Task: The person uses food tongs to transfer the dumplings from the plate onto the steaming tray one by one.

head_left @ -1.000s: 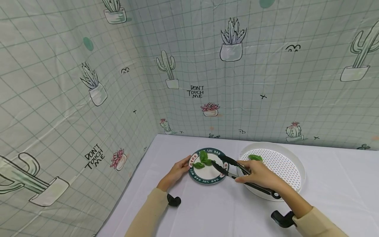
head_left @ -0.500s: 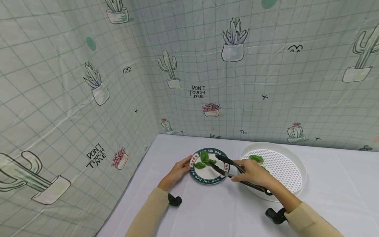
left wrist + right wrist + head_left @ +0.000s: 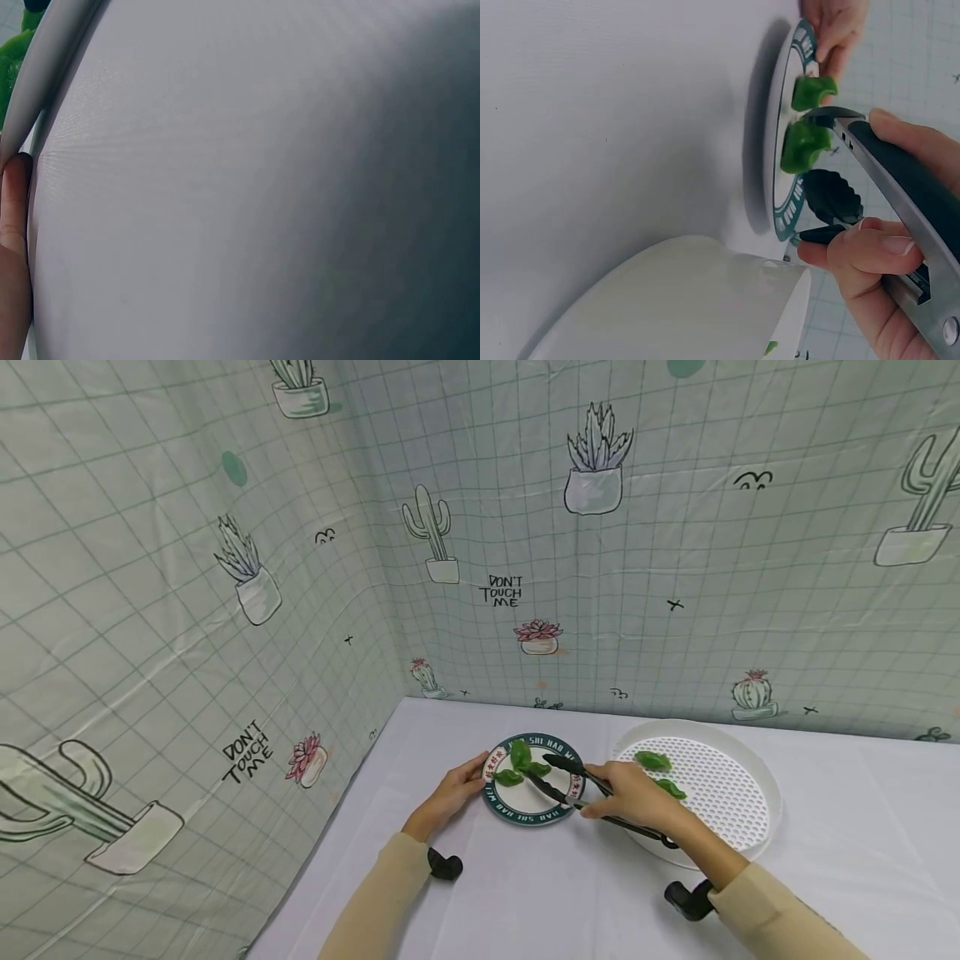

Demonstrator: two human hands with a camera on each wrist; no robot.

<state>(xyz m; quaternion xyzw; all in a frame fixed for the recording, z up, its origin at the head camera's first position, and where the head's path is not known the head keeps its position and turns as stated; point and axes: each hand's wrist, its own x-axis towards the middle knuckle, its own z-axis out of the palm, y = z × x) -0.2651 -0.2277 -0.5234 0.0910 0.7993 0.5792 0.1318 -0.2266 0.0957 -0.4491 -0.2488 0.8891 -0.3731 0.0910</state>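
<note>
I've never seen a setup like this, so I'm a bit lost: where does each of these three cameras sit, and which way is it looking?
Head: worn on the head, looking forward and down at the table; both forearms, the left hand at the plate and the right hand gripping the tongs show.
Left wrist: on the left wrist, close over the tablecloth; only one finger at the plate's rim shows.
Right wrist: on the right wrist, looking along the tongs at the plate; the right hand's fingers show.
Head and right wrist views share the plate, the green leaves, the tongs and the white tray.
</note>
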